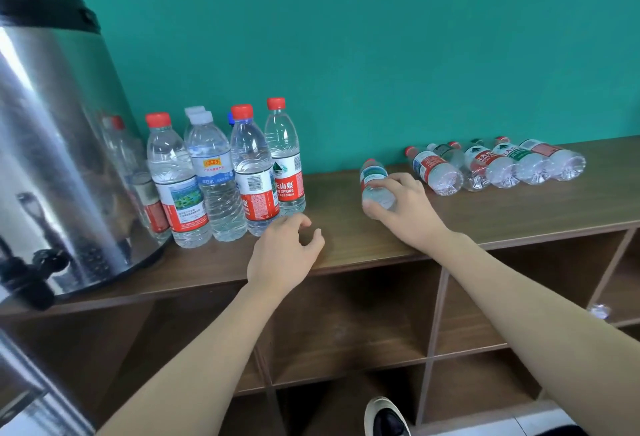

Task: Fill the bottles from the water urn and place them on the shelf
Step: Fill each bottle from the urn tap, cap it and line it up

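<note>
- Head view: the right hand (403,205) grips a lying water bottle (375,181) on the wooden shelf top (346,238), at 1 o'clock from centre.
- The left hand (285,248) hovers with loosely curled fingers, holding nothing.
- Upright bottles (221,176) stand at 10 o'clock beside the steel water urn (52,158).
- More bottles lying down (495,165) at 2 o'clock.

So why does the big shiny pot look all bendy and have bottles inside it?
Head view: the wide-angle lens curves the tall steel water urn at the frame's edge; its mirror-like side reflects the upright clear plastic bottles beside it, with bright glare streaks; the brown wooden shelf top bows too.
</note>
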{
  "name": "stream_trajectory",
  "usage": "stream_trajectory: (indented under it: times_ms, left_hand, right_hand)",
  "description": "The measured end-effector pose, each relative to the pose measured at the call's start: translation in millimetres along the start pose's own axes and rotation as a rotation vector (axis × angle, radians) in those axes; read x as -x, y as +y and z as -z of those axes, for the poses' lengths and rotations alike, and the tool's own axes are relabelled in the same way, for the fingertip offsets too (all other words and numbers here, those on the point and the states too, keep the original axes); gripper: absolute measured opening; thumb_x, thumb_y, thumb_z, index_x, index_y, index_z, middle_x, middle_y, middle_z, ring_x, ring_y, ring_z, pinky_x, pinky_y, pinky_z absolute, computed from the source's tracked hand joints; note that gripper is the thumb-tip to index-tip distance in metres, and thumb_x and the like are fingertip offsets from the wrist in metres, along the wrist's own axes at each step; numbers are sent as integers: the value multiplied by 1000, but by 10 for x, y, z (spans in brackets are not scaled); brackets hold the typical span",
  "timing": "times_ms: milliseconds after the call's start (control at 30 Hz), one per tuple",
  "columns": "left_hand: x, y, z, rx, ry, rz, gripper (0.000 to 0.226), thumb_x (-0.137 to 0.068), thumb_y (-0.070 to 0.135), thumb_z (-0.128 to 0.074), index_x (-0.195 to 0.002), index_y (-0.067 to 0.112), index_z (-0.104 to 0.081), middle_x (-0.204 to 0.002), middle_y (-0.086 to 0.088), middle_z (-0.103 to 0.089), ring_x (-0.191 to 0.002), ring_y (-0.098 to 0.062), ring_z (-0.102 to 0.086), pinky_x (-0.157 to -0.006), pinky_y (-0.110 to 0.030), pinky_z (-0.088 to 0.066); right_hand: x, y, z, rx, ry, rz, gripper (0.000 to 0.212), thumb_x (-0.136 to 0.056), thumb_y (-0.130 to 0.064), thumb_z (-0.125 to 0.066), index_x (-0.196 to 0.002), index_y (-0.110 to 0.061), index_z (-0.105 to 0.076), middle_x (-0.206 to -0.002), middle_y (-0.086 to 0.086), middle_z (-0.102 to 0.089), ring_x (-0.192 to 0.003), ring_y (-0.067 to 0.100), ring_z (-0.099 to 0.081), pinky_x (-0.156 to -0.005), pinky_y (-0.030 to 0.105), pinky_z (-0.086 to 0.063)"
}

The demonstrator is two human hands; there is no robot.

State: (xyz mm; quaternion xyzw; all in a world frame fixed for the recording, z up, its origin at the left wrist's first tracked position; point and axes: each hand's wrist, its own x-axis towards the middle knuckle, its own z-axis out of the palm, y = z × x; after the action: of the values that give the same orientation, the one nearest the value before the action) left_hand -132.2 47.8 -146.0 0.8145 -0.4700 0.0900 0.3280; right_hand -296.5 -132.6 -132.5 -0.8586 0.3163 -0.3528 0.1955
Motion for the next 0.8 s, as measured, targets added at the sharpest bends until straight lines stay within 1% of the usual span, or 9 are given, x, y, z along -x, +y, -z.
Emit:
stream_trajectory:
  times_ms: [167,300,367,433,467,600,667,733,800]
  left_hand:
    - [45,-65,91,279,129,52,29,-99,31,-67,-126,20,-67,-125,4,-70,-117,-13,-64,-96,-26,-50]
    - [110,-70,216,443,238,49,29,-101,31,-65,-129,21,-65,-122,7,-70,-114,-9,-64,-97,-27,-54]
    - [143,-24,284,470,213,58,30,-103,38,-61,-130,25,-65,-123,10,-69,-115,-6,-63,-94,-18,-51]
    - [170,32,348,497,163,74,27,-104,43,-59,-127,30,-64,-124,13,-67,-117,-4,-61,-85,-4,-42]
    - [185,54,372,503,135,73,25,-103,45,-59,-123,33,-64,-123,15,-66,-117,-3,-60,-82,-2,-40]
    - [226,78,370,393,67,50,25,-94,45,-72,-117,36,-66,-108,23,-64,-107,-1,-58,-80,-6,-40]
    - [247,62,353,332,50,44,43,-90,38,-78,-130,30,-65,-121,17,-65,-109,0,-55,-79,-4,-36]
    - [263,42,375,315,36,57,56,-89,35,-81,-141,27,-60,-137,9,-63,-116,-2,-52,-86,-10,-39]
    - [307,-5,429,320,35,95,62,-88,35,-82,-145,28,-56,-142,9,-59,-117,-2,-50,-92,-17,-41]
  right_hand:
    - [377,-386,-94,-107,-17,53,40,-95,-42,-64,-132,-27,-62,-134,0,-46,-127,18,-36,-109,31,-32]
    - [604,-607,-193,-235,-34,145,34,-96,-47,-62,-125,-28,-68,-121,-9,-54,-112,5,-52,-90,16,-42]
    - [665,-681,-221,-314,-5,167,29,-97,-43,-63,-119,-26,-71,-111,-11,-62,-100,3,-59,-78,9,-42]
    - [690,-717,-244,-363,32,141,24,-98,-40,-64,-114,-25,-73,-106,-12,-67,-97,0,-60,-74,9,-43]
    - [687,-723,-257,-374,45,120,22,-98,-38,-64,-113,-25,-73,-105,-12,-68,-97,-2,-60,-74,8,-43]
    - [589,-690,-332,-301,32,43,24,-98,-36,-63,-114,-20,-72,-104,-8,-69,-92,-6,-60,-74,-1,-38]
    - [521,-663,-364,-250,18,-12,31,-98,-39,-62,-118,-17,-70,-109,-4,-70,-88,-2,-61,-72,-2,-38]
    - [466,-638,-396,-218,11,-57,36,-99,-40,-62,-123,-14,-67,-114,0,-70,-90,1,-60,-74,0,-37]
    - [428,-650,-425,-213,12,-84,42,-99,-43,-61,-128,-12,-64,-120,3,-69,-92,4,-59,-81,11,-42]
